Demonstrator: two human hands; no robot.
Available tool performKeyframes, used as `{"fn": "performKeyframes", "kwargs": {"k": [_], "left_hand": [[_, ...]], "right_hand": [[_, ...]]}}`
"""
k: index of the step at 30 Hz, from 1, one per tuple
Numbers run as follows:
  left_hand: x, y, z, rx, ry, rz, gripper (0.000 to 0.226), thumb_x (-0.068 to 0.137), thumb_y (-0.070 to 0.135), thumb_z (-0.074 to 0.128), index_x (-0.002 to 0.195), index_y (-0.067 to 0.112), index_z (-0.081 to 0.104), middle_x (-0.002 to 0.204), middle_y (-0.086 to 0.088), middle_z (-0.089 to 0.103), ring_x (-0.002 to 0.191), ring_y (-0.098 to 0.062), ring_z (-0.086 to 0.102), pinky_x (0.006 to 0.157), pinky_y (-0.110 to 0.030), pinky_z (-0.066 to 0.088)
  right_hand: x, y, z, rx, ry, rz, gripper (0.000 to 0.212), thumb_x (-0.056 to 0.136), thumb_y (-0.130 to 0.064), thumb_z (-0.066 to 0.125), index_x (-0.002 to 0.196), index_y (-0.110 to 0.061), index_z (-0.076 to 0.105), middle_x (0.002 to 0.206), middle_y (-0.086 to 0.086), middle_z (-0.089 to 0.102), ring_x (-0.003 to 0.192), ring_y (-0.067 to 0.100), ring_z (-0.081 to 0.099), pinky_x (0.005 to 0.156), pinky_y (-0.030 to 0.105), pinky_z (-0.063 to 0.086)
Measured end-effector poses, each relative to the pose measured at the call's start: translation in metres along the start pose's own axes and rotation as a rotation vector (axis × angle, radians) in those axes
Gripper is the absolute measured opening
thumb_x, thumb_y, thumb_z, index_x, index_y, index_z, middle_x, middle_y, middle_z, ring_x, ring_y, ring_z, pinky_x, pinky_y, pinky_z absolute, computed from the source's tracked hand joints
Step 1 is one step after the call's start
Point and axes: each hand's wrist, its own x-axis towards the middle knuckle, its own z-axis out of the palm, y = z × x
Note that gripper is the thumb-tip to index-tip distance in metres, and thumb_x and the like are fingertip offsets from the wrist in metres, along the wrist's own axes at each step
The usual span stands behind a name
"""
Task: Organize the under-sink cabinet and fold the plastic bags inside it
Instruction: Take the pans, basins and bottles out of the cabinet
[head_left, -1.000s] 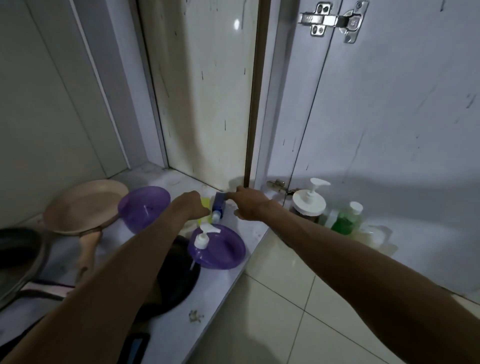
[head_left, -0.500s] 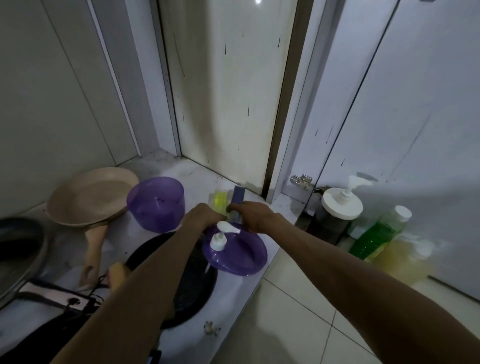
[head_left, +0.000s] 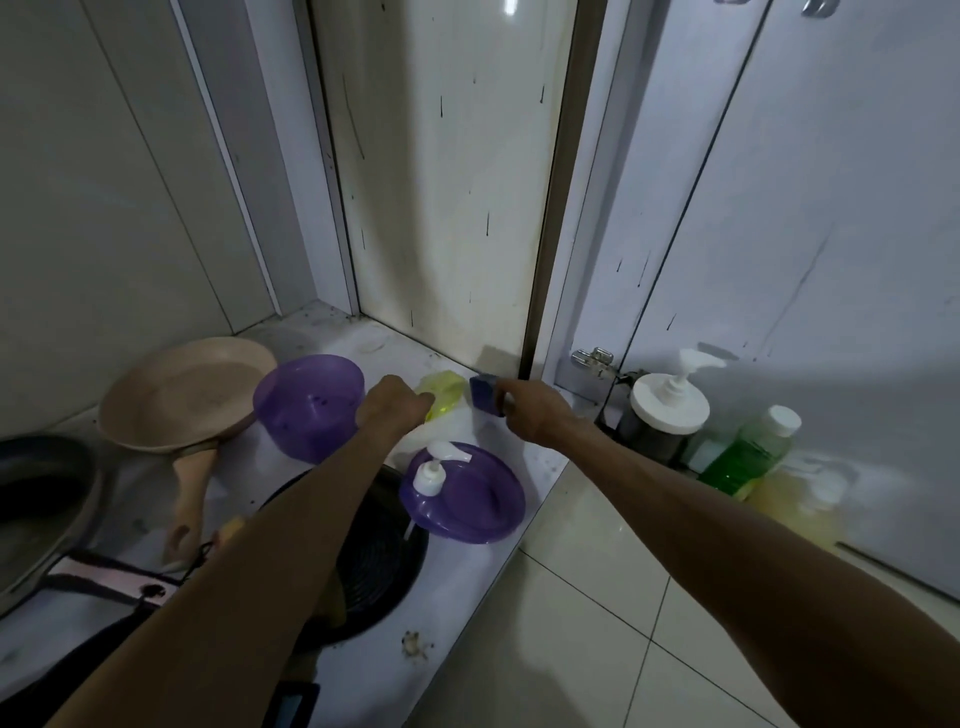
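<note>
We find the left hand (head_left: 395, 410) pinching a yellow plastic pouch (head_left: 441, 397) on the cabinet floor (head_left: 332, 338) near the back panel (head_left: 447, 208), the right hand (head_left: 535, 415) gripping a small blue block (head_left: 485, 396) just beside it; pouch judged light, limp, slick, best held at an edge

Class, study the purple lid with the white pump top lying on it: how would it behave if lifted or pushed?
The purple lid looks like thin translucent plastic, so probably light and slightly flexible. The white pump top seems loose on it and would likely slide off if tilted. Its edge seems to overlap the black pan, so pushing might rock it.
</note>
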Motion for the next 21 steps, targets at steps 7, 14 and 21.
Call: {"fn": "performKeyframes", "kwargs": {"k": [7,14,21], "left_hand": [[-0.026,0.040,-0.017,0.380,0.082,0.214,0.050,0.090,0.051,0.054,0.115,0.007,0.059,0.115,-0.009,0.063,0.105,-0.026,0.060,0.070,-0.029,0.041],[-0.075,0.099,-0.007,0.762,-0.073,0.563,0.051,0.090,0.049,0.055,0.121,0.009,0.058,0.120,-0.007,0.063,0.106,-0.024,0.059,0.081,-0.033,0.046],[-0.149,0.178,0.049,1.121,-0.277,0.863,0.047,0.089,0.045,0.059,0.121,0.011,0.059,0.119,-0.006,0.063,0.107,-0.023,0.061,0.077,-0.031,0.047]], "right_hand": [[-0.035,0.016,-0.038,0.137,-0.160,0.068,0.030,0.097,-0.013,0.051,0.124,-0.021,0.041,0.111,0.016,0.061,0.074,0.026,0.070,0.062,0.034,0.060],[-0.110,0.048,-0.082,-0.138,-0.288,0.115,0.019,0.096,-0.021,0.053,0.106,-0.007,0.059,0.098,0.009,0.068,0.087,0.024,0.066,0.070,0.027,0.052],[-0.197,0.116,-0.116,-0.129,-0.344,0.201,0.011,0.090,-0.020,0.059,0.087,-0.009,0.059,0.080,0.004,0.060,0.069,0.015,0.053,0.056,0.020,0.040]]}}
